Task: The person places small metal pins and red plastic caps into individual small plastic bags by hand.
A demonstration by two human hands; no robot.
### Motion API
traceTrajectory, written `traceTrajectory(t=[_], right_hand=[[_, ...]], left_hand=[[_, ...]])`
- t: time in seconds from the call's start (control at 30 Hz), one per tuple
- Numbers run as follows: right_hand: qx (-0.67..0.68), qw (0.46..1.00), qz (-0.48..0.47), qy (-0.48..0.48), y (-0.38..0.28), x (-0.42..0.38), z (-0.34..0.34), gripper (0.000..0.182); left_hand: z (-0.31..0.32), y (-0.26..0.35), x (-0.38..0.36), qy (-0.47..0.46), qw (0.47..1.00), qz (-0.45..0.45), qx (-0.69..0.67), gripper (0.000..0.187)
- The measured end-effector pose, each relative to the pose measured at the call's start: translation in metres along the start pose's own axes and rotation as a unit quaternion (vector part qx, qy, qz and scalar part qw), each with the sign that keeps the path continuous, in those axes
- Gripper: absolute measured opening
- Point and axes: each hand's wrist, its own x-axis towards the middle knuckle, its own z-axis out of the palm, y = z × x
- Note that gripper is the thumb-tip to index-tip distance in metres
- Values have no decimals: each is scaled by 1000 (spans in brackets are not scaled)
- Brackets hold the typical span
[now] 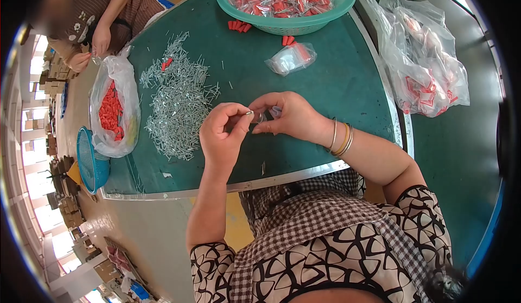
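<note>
My left hand [223, 132] is closed in a pinch over the green table, just right of a heap of small silver screws [176, 102]. Something small and pale shows at its fingertips, too small to name. Close beside it, my right hand [290, 115] pinches a small clear plastic bag [259, 120], partly hidden by the fingers. The fingertips of both hands nearly meet at the bag. Beyond them lies a stack of flat clear bags [291, 60], with a few red plugs [288, 40] at its far edge.
A green basket [286, 25] holds many filled bags at the back. Red plugs fill a plastic bag [132, 80] at left, near a blue basket [85, 159]. A plastic carrier bag [434, 37] lies right. Across the table, another person's hands [101, 39] are at work.
</note>
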Motion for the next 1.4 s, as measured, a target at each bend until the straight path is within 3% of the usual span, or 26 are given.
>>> traceTrajectory(t=[0.17,0.27,0.67,0.7,0.8,0.97,1.17,1.3,1.33,1.4], right_hand=[[16,1000,-5,-1,-4,-2,-1,35],[25,1000,-5,-4,-3,-2,0,35],[103,994,-21,-15,1,0,1,31],[113,993,-25,-23,1,0,-1,32],[375,925,31,-43,8,5,-12,38],[426,903,19,-58,4,5,-21,48],[451,883,-39,-124,9,6,-24,48],[399,910,-26,-114,5,5,-21,47],[378,920,-19,-101,4,5,-20,47],[297,951,-23,-79,0,4,-17,48]], left_hand=[[0,1,-1,4,997,43,57,13],[-1,4,-5,40,999,-1,10,14],[13,11,1,108,984,130,-60,10],[13,11,0,130,984,107,-59,9],[4,8,-3,180,981,45,-62,6],[-7,0,-6,198,979,7,-52,6],[-7,-2,-13,190,979,-6,-66,8],[-7,-3,-13,190,979,-1,-79,10],[-11,-6,-11,200,977,57,50,11],[-22,-12,-3,206,915,169,302,13]])
